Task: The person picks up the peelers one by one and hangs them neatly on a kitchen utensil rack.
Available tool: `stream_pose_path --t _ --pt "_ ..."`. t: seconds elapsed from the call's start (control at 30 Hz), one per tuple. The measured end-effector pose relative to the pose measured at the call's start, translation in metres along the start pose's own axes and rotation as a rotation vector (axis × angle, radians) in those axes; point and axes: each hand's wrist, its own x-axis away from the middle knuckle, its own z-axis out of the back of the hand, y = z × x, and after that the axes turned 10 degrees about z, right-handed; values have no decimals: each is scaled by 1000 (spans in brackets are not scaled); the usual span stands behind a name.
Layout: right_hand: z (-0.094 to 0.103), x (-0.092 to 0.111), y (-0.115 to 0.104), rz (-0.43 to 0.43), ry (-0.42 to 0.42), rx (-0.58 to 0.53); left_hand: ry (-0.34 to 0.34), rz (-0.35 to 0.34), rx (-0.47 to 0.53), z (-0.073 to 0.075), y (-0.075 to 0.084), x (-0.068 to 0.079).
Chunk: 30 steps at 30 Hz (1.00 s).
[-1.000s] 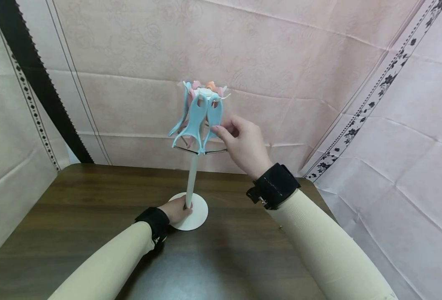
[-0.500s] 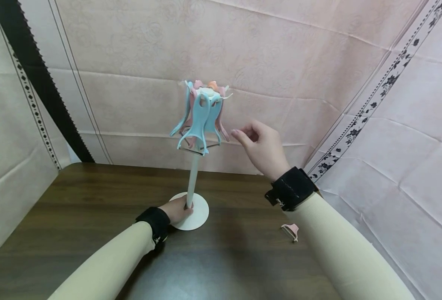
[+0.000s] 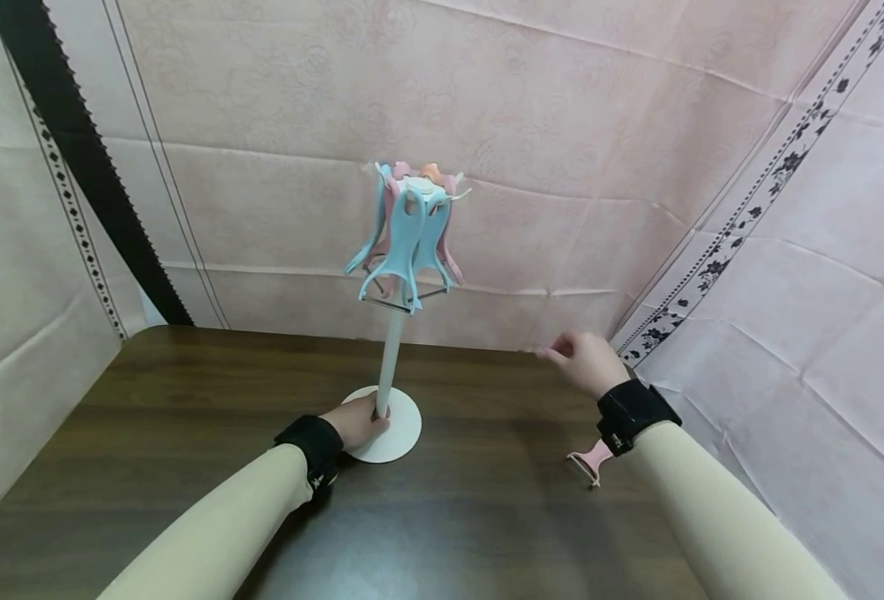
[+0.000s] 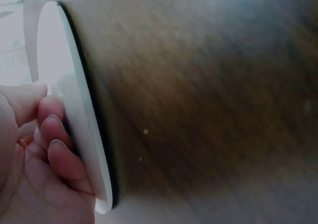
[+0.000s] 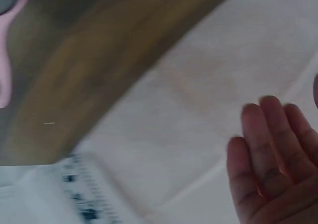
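Observation:
A white stand [image 3: 390, 358] with a round base [image 3: 406, 433] stands upright on the table. Hanging around its top are several Y-shaped peelers, blue [image 3: 402, 246] in front and pink [image 3: 452, 260] behind. My left hand [image 3: 357, 421] grips the pole low down; in the left wrist view its curled fingers [image 4: 64, 162] lie against the white base. Well to the right of the stand, my right hand [image 3: 586, 364] is in the air and holds nothing, its fingers [image 5: 253, 129] loosely extended in the right wrist view. A pink peeler [image 3: 595, 454] lies on the table below it, partly covered by the wristband.
The brown wooden table [image 3: 209, 400] ends at a pale patterned cloth [image 3: 277, 208] hanging behind it. More cloth with a black floral border [image 3: 711, 267] hangs at the right. A black strip [image 3: 89, 158] runs down the left.
My right hand has let go of a blue peeler on the stand and moved right and down. The pink peeler on the table has come into view. My left hand stays on the pole.

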Motion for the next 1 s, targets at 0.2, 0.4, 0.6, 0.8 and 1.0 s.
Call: stream_pose_path --t 0.2,0.4,0.6,0.8,1.0 --pt "-19 19 57 -107 -250 94 -4 2 -22 3 5 6" --pt "-33 39 91 -194 -375 164 -2 -9 -35 6 9 11" --pt "-43 52 104 -348 -475 144 -2 -22 -46 5 7 9" --pt "-50 60 110 -382 -523 189 15 -10 -39 0 -1 0" --pt "-56 66 118 -389 -536 190 12 -30 -39 1 1 4"
